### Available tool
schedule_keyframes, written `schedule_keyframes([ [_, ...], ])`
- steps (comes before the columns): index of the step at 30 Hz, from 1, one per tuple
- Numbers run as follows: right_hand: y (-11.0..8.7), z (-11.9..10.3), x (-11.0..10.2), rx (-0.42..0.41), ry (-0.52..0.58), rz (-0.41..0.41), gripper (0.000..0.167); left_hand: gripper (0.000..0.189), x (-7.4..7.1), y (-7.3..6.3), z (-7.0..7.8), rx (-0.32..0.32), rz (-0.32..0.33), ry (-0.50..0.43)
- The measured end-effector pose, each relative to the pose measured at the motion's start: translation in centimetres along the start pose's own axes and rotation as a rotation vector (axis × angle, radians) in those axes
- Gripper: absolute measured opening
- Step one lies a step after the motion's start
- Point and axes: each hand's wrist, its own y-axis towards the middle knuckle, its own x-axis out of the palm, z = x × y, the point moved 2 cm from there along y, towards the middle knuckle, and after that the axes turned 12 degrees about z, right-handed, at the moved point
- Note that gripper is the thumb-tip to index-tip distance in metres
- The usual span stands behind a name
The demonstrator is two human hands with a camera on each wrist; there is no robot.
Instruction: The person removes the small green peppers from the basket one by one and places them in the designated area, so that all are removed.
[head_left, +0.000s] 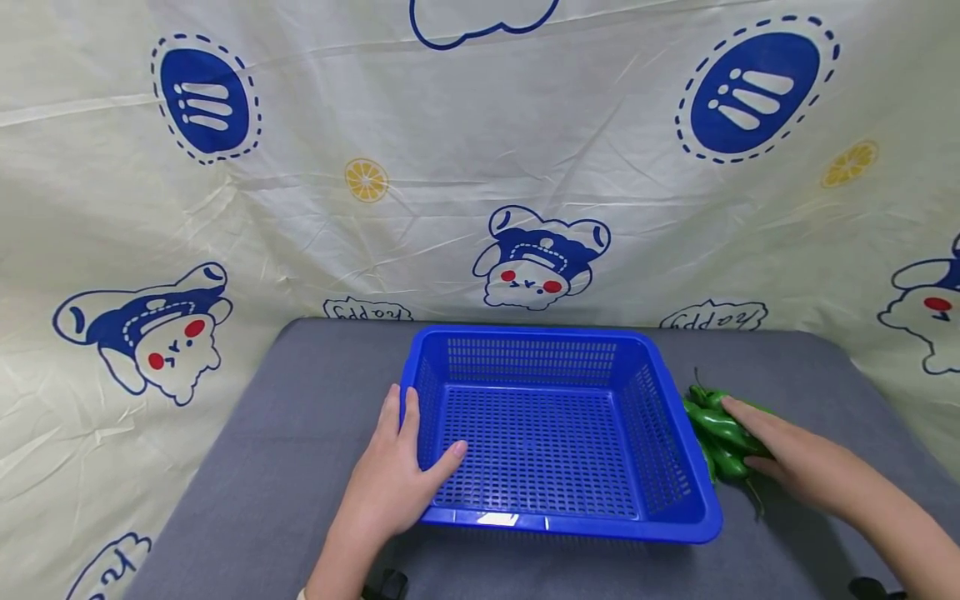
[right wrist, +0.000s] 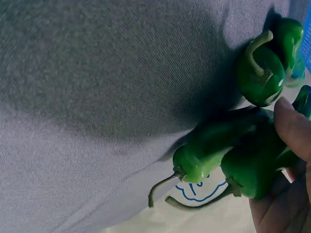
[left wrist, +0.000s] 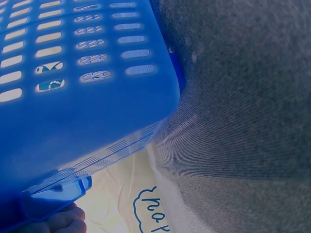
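Note:
A blue perforated plastic basket [head_left: 558,527] stands on the grey cloth with its inside bare. At its left rim is my left hand [head_left: 397,479], thumb over the inner side and fingers along the edge. In the left wrist view the basket's wall [left wrist: 87,121] fills much of the picture, and fingers [left wrist: 68,221] show beneath the rim. Several green peppers [head_left: 716,425] lie against the basket's right side. My right hand [head_left: 802,467] holds one green pepper [right wrist: 250,167] between thumb and fingers; other peppers [right wrist: 260,73] lie close by.
Grey cloth [head_left: 300,442] covers the table. Behind it hangs a pale printed curtain [head_left: 420,242]. Small dark objects show at the lower edge, one near the left forearm [head_left: 392,583] and one by the right forearm.

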Motion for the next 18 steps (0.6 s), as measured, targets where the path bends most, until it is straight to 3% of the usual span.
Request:
schedule_keyframes([
  [5, 0.0, -0.1, 0.1, 0.053, 0.029, -0.057, 0.082, 0.102, 0.1, 0.1, 0.1, 0.009, 0.005, -0.005],
  [11, 0.8, -1.2, -0.4, 0.19, 0.086, -0.117, 0.063, 0.103, 0.2, 0.1, 0.1, 0.001, -0.002, -0.008],
  [15, 1.6, -3.1, -1.0, 0.281, 0.114, -0.075, 0.06, 0.103, 0.2, 0.0, 0.1, -0.006, -0.012, -0.021],
  [18, 2.4, -4.9, -1.6, 0.312, 0.136, 0.004, 0.056, 0.101, 0.0, 0.0, 0.0, -0.015, -0.016, -0.028],
])
